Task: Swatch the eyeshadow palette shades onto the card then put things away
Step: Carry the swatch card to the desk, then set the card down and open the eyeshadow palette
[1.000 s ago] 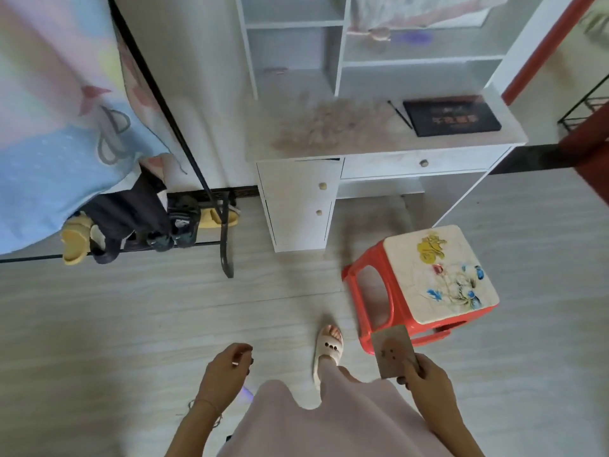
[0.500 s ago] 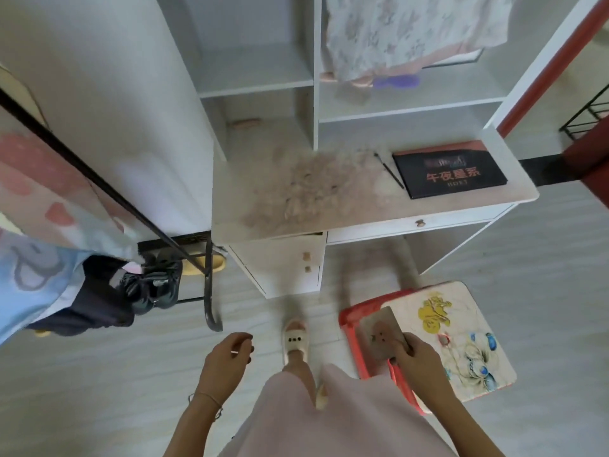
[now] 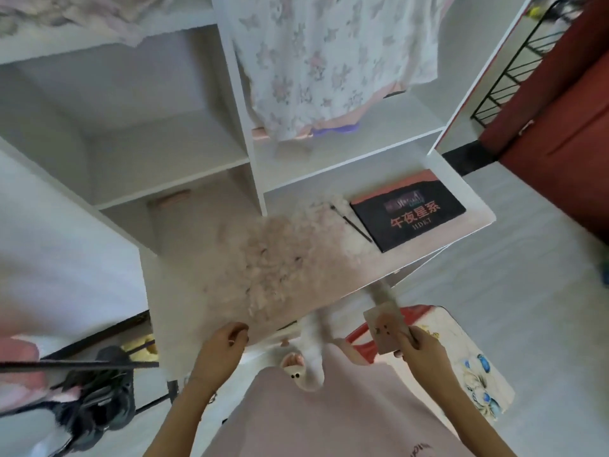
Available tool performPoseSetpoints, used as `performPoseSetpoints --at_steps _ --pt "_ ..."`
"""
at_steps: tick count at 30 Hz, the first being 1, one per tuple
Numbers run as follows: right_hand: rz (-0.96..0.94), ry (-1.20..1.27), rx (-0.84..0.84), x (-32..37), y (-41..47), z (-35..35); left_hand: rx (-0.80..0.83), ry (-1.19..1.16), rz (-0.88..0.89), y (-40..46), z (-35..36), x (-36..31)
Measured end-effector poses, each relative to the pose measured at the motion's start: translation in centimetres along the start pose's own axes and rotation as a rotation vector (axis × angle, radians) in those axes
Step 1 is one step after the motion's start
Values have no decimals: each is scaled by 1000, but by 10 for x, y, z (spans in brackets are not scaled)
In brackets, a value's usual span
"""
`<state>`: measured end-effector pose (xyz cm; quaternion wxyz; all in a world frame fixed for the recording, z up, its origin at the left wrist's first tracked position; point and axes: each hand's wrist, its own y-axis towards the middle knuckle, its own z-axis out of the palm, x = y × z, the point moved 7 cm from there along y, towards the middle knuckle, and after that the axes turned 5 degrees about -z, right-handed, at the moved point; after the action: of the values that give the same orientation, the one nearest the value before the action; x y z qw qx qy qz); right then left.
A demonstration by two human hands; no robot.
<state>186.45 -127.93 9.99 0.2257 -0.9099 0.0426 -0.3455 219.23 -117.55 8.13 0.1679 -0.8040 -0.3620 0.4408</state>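
With the right hand pinching the card by one edge and the left hand curled empty, the card could slip short of the tabletop.

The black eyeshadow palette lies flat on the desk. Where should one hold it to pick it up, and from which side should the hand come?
Likely by its front edge, the long side nearest the person. The palette lies closed and flat on the desk, near the right front corner, so that edge is free. Come from the front, thumb on top. Avoid the left short edge: the thin brush lies beside it.
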Motion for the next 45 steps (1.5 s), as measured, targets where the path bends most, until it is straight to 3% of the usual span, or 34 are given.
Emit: performPoseSetpoints --at_steps 8,12,16,22,26,37,41,45 --pt "132 81 -148 -9 38 -32 134 101 103 60 27 -89" --pt "89 105 -125 -4 72 -46 131 57 107 78 52 -114" --pt "-67 83 -41 30 139 -60 -25 68 109 101 62 -136" --pt "-333 15 272 88 252 -65 -332 17 53 148 71 -178" --pt "-490 -39 431 117 295 -51 -532 118 32 161 87 -205" --pt "-852 160 617 144 310 3 -831 149 -16 173 121 -197" --pt "-893 325 561 135 296 -5 -842 -24 79 153 126 -205" --pt "-866 520 609 116 266 -12 -860 -160 290 110 139 -215"
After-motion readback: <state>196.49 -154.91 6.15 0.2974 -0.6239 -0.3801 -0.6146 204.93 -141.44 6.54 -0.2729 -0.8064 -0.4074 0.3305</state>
